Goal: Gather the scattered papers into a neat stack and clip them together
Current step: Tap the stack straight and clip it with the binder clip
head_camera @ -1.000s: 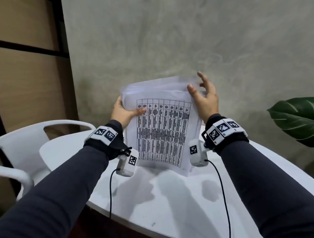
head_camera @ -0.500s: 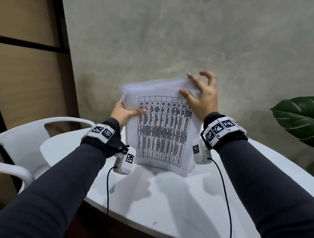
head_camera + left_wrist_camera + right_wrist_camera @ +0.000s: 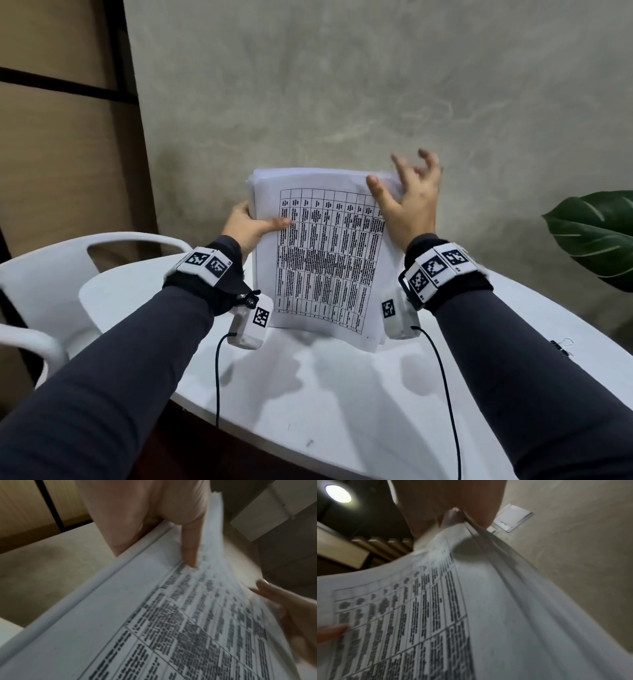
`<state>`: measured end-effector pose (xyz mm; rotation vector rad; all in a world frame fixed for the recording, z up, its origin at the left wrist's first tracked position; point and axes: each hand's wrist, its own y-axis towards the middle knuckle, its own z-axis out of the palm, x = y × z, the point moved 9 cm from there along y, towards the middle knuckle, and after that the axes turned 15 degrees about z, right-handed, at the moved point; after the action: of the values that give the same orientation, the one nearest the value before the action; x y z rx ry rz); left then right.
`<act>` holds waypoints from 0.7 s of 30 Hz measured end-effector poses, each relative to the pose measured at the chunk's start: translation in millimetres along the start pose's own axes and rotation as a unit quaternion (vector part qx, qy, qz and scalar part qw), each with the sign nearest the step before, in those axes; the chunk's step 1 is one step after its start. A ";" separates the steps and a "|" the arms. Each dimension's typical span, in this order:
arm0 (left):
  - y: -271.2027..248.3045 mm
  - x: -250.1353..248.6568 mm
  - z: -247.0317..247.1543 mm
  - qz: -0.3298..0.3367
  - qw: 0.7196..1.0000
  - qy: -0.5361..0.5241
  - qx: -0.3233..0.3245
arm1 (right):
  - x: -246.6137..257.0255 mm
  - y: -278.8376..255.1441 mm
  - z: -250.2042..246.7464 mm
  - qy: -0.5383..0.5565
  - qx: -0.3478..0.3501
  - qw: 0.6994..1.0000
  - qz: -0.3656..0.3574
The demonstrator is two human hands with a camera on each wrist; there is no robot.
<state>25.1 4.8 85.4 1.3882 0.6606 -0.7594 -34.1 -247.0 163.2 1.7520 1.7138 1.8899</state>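
A stack of white papers with a printed table on the front sheet stands upright, its bottom edge on the white table. My left hand grips the stack's left edge, thumb across the front sheet and fingers behind. My right hand is at the top right corner, thumb against the front sheet, fingers spread, blurred and lifted off the paper. The right wrist view shows the sheet edges fanned a little near that corner. A black binder clip lies on the table to the right of my right forearm.
A white plastic chair stands at the table's left. Large green leaves reach in from the right. A grey wall rises close behind the table. Wrist-camera cables hang over the table's front edge.
My right hand has lifted from the stack's right edge to the top right corner and its fingers have spread. The left hand keeps its grip; the stack has barely moved.
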 end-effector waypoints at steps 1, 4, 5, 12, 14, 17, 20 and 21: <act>1.0 1.8 -0.2 -0.005 1.000 0.011 -0.003 | 14.8 -1.0 -0.7 -0.085 -0.022 0.996 -0.027; 0.8 -0.7 3.1 -0.002 1.000 0.018 0.002 | 65.1 -10.6 27.7 -0.288 0.039 0.946 -0.147; -1.6 -4.9 7.2 0.005 1.000 0.020 0.011 | 76.5 -16.2 42.9 -0.314 0.096 0.929 -0.174; -19.5 -3.7 -6.2 0.043 0.996 0.078 0.018 | 85.8 -16.0 66.3 -0.360 0.199 0.895 -0.170; -27.6 11.6 -35.3 0.030 0.979 0.200 0.004 | 69.5 2.8 41.0 -0.267 0.169 0.943 -0.103; -44.7 40.4 -71.4 -0.037 0.961 0.272 -0.029 | 28.5 19.0 7.7 0.074 0.212 0.972 0.069; -46.1 45.1 -54.3 -0.066 0.996 0.026 -0.052 | 1.2 11.9 -1.5 0.228 0.214 0.940 0.135; -41.9 39.5 -46.2 -0.068 0.996 -0.021 -0.055 | -8.1 8.6 -1.3 0.251 0.205 0.934 0.152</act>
<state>17.1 46.5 25.0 1.2333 0.7586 -0.8464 -27.0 -256.5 164.1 1.8673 2.2615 2.4244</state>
